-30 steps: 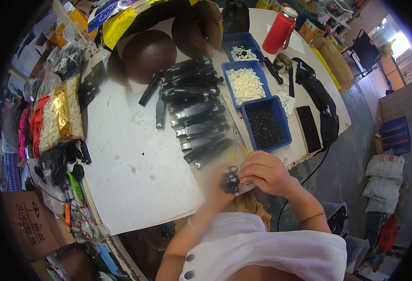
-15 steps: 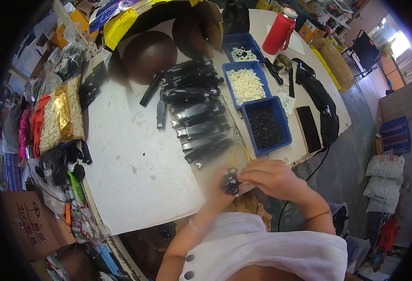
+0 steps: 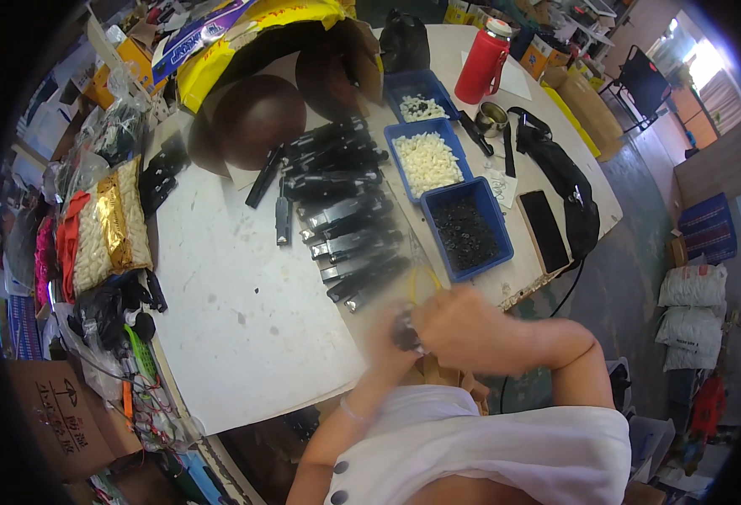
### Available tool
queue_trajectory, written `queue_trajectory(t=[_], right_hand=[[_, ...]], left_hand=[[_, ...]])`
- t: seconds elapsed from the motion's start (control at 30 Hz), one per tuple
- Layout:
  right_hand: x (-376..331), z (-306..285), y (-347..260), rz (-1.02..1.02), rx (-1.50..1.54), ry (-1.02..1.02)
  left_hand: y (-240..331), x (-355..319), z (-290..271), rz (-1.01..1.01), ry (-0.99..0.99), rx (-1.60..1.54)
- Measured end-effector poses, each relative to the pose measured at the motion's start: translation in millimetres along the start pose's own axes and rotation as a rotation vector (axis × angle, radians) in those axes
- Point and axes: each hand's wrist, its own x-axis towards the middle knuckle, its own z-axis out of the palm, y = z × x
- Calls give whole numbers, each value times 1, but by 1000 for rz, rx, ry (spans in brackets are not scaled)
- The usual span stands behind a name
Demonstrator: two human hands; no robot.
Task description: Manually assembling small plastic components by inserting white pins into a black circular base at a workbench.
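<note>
My left hand (image 3: pixel 385 343) is closed around a cluster of small black parts with whitish bits (image 3: pixel 406 331), just off the table's near edge. My right hand (image 3: pixel 475 331) is closed and pressed against that cluster from the right. It is blurred, and its fingertips hide whatever they pinch. Beyond my hands lies a yellow-handled tool (image 3: pixel 425 278), partly covered. A pile of long black pieces with shiny metal ends (image 3: pixel 349 223) fills the middle of the table, its near part smeared.
Right of the pile stand blue trays: one of small black parts (image 3: pixel 481 271), one of white pieces (image 3: pixel 427 164), one mixed (image 3: pixel 422 108). Farther right are a red flask (image 3: pixel 481 67), a metal cup (image 3: pixel 492 119), a dark flat slab (image 3: pixel 544 231) and a black bag (image 3: pixel 568 181).
My right hand has turned and moved slightly left over the cluster, covering more of it. The table scene has shifted slightly left in view. Nothing is let go.
</note>
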Motion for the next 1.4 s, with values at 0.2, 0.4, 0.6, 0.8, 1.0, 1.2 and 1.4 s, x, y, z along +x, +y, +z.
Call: queue_trajectory(t=[0.2,0.4,0.6,0.8,1.0,1.2,1.4], right_hand=[[7,4,50,-66,328,7],[4,4,25,-46,117,83],[4,8,-8,-45,-37,-18],[13,-4,16,-7,241,-220],[46,27,166,586,-42,324],[63,58,208,641,30,223],[50,64,195,571,99,614]], left_hand=[[-14,-9,10,-81,74,-45],[-5,-4,6,-113,65,-91],[-7,-6,3,49,25,-73],[-1,-4,7,30,106,-188],[-5,-7,9,-34,43,-16],[-9,-7,6,-67,32,10],[-1,-4,5,-34,12,14]])
